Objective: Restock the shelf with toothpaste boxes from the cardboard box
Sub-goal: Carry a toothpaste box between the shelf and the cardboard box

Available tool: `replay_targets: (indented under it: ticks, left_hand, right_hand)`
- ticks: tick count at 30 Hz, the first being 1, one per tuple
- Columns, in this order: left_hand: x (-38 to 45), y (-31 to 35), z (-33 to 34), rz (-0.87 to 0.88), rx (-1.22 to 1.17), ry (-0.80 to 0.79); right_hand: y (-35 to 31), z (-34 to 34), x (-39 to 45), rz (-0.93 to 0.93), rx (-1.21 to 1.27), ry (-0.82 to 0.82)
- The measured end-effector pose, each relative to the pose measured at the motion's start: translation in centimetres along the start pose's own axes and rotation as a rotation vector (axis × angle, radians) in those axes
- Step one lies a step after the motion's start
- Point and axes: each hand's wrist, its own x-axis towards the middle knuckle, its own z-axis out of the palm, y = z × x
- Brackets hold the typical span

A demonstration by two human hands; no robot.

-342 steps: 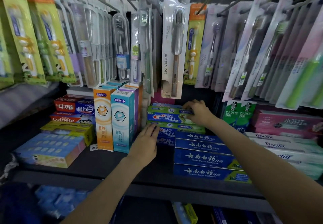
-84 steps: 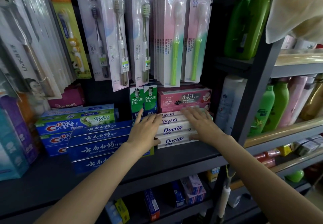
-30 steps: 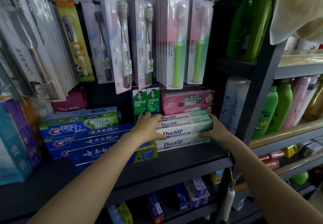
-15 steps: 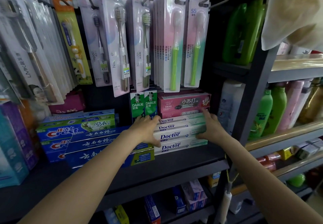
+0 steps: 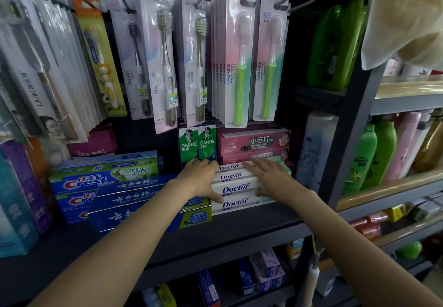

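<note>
1. A dark metal shop shelf (image 5: 167, 246) is seen from above and in front, with packaged toothbrushes (image 5: 239, 54) hung on hooks over it.
2. At the far left, tall teal and purple cartons (image 5: 16, 198) are stood upright near the shelf's front edge.
3. Next to them, Crest toothpaste boxes (image 5: 96, 179) are stacked lengthwise, and dark blue toothpaste boxes (image 5: 134, 201) with white Chinese script are piled just in front and to the right of them.
4. Two green Darlie boxes (image 5: 197, 144) are stood upright behind, in the middle of the shelf.
5. The left hand (image 5: 200, 180) is laid against the left end of a stack of white Doctor toothpaste boxes (image 5: 236, 189); its fingers are held nearly straight over the stack's top corner and its thumb is pressed on the front face, so nothing is gripped.
6. The Doctor boxes are stacked flat, four labels being visible, between the blue boxes and the shelf's upright post.
7. The right hand (image 5: 272, 177) is rested flat on the top right of the stack, fingers extended and spread.
8. Pink baking soda toothpaste boxes (image 5: 254, 142) are stacked directly behind the Doctor stack.
9. To the right, beyond the post, green bottles (image 5: 374, 155) and pink ones are lined up on a neighbouring shelf.
</note>
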Motion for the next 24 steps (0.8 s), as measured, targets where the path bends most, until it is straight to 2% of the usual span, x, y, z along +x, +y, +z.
replay_targets:
  ticks: [9,15,20,24]
  left_hand:
    - [-0.5,0.3,-0.2,-0.046,0.057,0.051]
    - [-2.3,-0.2,-0.6,-0.036,-0.08,0.054]
    - [-3.9,-1.6,-0.2,-0.054,-0.205,-0.002]
    - [-4.0,-1.9,-0.5,-0.08,-0.204,-0.023]
  right_hand:
    - [0.2,-0.3,0.4,-0.007,0.048,-0.068]
    - [-0.1,-0.3,-0.1,-0.024,0.101,-0.035]
    - [-2.6,-2.1,0.2,-0.199,0.175,0.071]
    - [-5.8,-3.5,2.0,-0.25,0.202,-0.032]
